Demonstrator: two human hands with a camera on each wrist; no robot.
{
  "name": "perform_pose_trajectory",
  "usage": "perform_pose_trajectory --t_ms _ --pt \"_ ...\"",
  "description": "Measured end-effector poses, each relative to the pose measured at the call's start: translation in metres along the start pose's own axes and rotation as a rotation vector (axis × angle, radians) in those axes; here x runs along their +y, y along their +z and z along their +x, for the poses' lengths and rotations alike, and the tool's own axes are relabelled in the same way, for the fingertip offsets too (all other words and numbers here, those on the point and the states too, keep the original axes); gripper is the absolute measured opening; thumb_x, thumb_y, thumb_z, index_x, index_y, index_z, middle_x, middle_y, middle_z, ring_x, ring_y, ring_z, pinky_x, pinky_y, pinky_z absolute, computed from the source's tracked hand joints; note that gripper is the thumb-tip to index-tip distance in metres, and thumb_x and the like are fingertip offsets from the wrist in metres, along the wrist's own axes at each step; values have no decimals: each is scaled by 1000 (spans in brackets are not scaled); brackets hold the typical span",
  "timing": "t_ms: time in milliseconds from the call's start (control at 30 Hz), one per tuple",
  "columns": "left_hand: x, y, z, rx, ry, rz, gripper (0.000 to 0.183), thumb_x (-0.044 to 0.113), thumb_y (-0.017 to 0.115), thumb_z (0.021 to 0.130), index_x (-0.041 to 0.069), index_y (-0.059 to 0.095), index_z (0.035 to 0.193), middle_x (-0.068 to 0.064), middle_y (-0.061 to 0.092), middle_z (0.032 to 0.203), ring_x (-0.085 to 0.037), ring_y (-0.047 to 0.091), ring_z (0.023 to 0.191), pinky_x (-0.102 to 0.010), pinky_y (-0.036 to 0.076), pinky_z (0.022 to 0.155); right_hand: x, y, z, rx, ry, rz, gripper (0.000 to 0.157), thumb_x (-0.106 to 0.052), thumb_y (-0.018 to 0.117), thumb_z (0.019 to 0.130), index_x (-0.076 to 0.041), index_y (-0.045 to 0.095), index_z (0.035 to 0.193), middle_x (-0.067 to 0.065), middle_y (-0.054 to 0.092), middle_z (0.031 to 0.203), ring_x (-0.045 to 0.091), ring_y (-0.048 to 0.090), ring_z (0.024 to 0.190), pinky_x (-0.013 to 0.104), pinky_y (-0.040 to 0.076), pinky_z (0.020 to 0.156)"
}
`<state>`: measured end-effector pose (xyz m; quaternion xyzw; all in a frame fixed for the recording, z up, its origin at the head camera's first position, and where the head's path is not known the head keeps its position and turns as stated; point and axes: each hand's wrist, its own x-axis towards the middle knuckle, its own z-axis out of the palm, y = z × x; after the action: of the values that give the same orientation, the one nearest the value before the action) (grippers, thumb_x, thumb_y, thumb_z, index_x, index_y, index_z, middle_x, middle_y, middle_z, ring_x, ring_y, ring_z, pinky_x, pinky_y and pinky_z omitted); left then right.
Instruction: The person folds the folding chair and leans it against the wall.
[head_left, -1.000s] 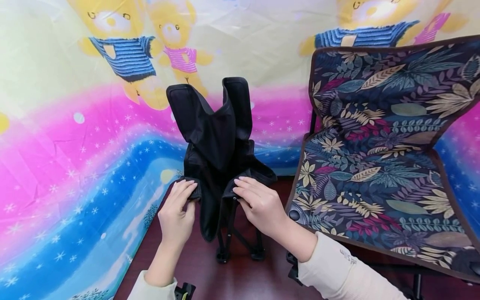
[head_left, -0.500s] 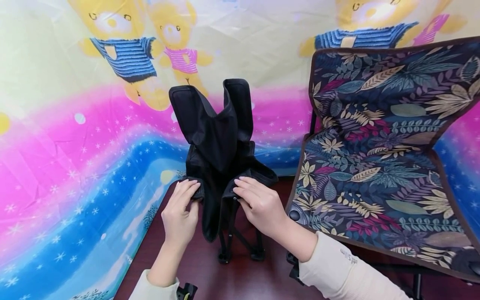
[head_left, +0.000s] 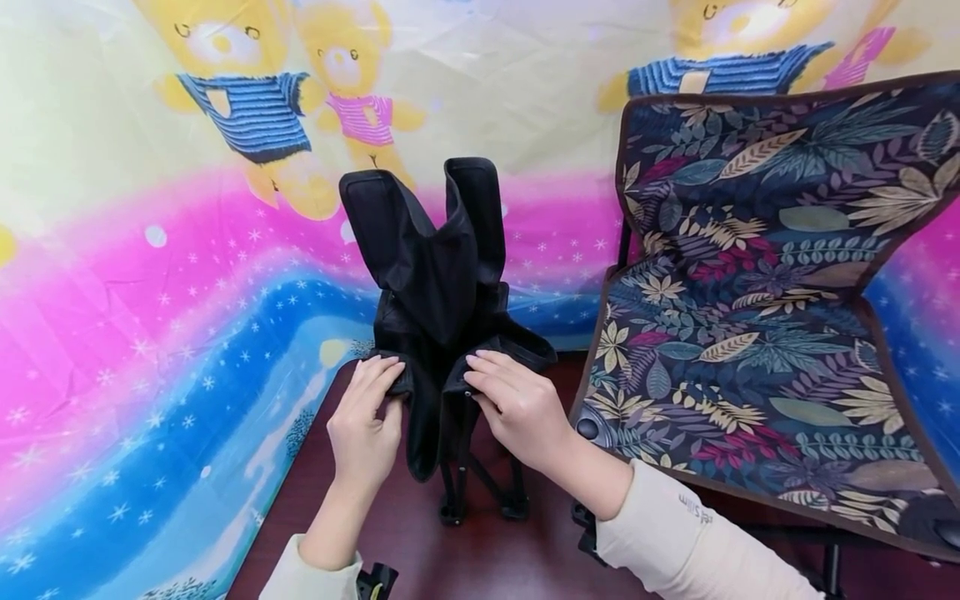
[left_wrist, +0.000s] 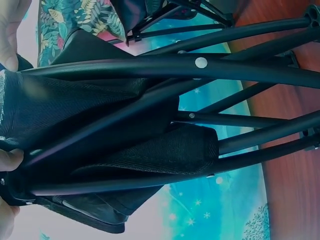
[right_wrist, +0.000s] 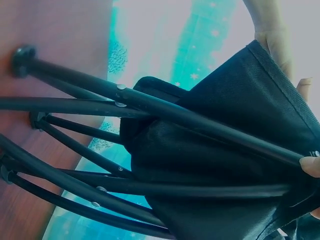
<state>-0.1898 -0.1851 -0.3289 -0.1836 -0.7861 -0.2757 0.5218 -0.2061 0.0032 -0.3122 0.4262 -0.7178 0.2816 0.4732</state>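
Observation:
A black folding chair (head_left: 431, 275) stands partly folded on the dark red tabletop, its fabric seat sagging between the two front corners. My left hand (head_left: 365, 425) grips the left front corner, fingers over the cloth and thumb below. At the right front corner my right hand (head_left: 517, 408) pinches the fabric edge in the same way. Crossed black legs (left_wrist: 200, 90) with rivets run down to the table in the left wrist view. The right wrist view shows more leg tubes (right_wrist: 165, 110) under the hanging seat cloth (right_wrist: 210, 165).
To the right stands a larger unfolded chair (head_left: 750, 333) with a leaf pattern. A cloth backdrop (head_left: 187, 333) with printed bears hangs behind and along the left. The dark red tabletop (head_left: 315, 492) extends beneath the black chair.
My left hand has shifted slightly to the right with its corner of the chair, narrowing the gap between the hands a little. The right hand keeps its hold nearly in place.

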Motion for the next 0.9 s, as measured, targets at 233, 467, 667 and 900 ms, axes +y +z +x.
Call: perform_pose_trajectory --t_ms 233,467,667,900 --pt "3 0 2 1 -13 -10 29 -13 61 68 1 67 93 -7 63 95 -24 53 100 -33 37 91 0 1 0 8 0 10 25 4 72 63 2 67 87 13 63 95 21 57 95 31 44 82" --pt "6 0 4 -16 -19 -9 29 -14 62 67 1 67 92 -7 64 94 -24 54 99 -33 37 91 1 1 0 13 -3 9 22 2 71 65 1 67 87 13 63 94 21 57 95 31 44 81" --pt "8 1 5 -20 -26 -8 29 -14 62 67 0 67 92 -7 64 94 -24 54 100 -33 36 91 0 2 2 14 -4 18 22 2 70 66 1 67 87 13 63 95 22 57 95 31 44 81" --pt "10 2 6 -16 -14 -19 29 -14 63 67 0 67 92 -8 64 94 -23 54 100 -34 36 91 -1 3 3 20 -6 21 23 3 71 64 1 67 87 13 63 94 22 58 94 31 44 81"
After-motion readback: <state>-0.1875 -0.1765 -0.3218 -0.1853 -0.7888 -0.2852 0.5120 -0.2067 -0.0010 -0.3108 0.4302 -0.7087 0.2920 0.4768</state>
